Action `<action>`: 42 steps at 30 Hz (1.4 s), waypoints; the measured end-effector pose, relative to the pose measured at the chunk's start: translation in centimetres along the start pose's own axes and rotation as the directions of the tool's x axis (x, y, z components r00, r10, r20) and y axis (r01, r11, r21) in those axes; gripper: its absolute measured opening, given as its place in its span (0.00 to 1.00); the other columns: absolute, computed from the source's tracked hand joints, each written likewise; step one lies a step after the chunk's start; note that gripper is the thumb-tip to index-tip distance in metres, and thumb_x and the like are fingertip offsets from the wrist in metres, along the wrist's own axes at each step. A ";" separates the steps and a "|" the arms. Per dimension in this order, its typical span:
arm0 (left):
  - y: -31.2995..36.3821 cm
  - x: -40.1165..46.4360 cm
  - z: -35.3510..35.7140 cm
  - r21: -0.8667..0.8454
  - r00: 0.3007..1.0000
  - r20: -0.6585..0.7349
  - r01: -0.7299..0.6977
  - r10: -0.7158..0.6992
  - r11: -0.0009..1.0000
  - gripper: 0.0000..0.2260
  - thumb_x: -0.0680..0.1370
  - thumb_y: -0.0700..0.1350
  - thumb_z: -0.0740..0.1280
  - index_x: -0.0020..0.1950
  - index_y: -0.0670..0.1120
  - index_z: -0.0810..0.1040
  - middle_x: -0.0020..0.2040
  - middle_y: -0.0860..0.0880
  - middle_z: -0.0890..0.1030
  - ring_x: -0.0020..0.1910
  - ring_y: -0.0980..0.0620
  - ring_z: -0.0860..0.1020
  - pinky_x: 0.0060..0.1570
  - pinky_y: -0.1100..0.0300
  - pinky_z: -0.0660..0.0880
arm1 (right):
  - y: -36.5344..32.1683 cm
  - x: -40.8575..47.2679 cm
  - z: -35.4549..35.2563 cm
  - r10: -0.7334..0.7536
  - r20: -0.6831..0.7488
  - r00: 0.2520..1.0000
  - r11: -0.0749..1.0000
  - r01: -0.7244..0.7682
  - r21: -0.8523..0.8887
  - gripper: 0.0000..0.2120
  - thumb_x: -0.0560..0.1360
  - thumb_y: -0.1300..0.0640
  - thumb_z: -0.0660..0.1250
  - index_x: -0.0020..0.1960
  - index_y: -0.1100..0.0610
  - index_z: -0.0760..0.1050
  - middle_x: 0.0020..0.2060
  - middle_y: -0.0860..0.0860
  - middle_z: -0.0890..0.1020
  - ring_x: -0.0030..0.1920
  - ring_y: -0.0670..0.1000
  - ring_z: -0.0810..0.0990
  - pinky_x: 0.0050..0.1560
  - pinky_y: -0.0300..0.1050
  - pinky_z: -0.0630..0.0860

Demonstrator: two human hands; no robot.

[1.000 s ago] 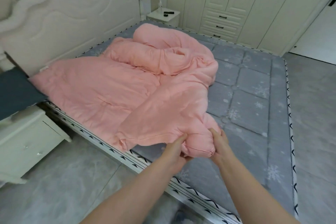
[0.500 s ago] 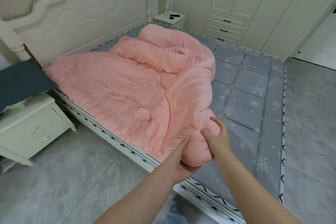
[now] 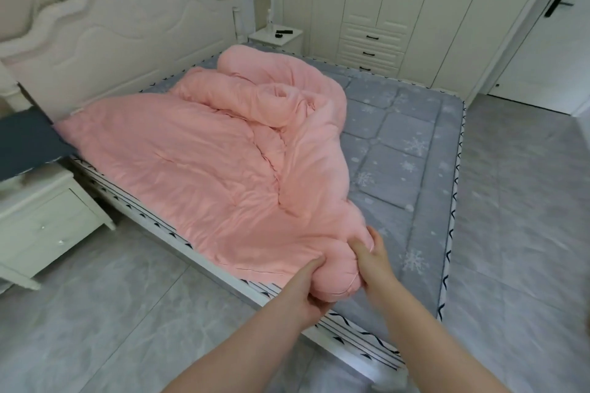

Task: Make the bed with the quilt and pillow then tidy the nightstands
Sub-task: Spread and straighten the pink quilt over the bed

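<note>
Both hands clamp one bunched corner of the pink quilt [image 3: 204, 169] at the bed's near edge: the left hand [image 3: 311, 292] cups it from beneath, the right hand [image 3: 372, 260] pinches on top (likely to drag it flat over the bare grey mattress [image 3: 412, 175]).

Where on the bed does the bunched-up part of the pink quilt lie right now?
In the head view, the pink quilt heaps up near the headboard toward the far nightstand, leaving the grey mattress bare on the right.
</note>
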State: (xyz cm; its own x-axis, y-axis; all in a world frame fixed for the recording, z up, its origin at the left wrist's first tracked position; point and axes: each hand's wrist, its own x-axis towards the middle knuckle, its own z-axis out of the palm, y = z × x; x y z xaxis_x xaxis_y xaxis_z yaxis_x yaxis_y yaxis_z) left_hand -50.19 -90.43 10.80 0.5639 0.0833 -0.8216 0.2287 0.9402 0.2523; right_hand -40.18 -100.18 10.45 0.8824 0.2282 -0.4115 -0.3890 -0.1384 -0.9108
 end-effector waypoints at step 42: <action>-13.9 6.1 10.5 -0.381 0.932 -0.355 -0.217 0.074 0.899 0.06 0.76 0.37 0.68 0.52 0.40 0.76 0.49 0.40 0.80 0.43 0.42 0.80 0.29 0.52 0.81 | -9.0 22.2 -12.1 0.440 0.301 0.846 0.863 -0.491 0.120 0.18 0.79 0.47 0.53 0.46 0.54 0.78 0.32 0.52 0.85 0.34 0.56 0.84 0.45 0.45 0.77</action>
State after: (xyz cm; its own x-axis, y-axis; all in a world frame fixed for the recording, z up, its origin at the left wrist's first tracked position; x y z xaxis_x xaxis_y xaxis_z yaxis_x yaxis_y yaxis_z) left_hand -41.63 -106.45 7.64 0.2607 0.2646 -0.9285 -0.2191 0.9528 0.2100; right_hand -13.92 -105.59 9.94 0.4958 0.4224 -0.7588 -0.8007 -0.1160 -0.5877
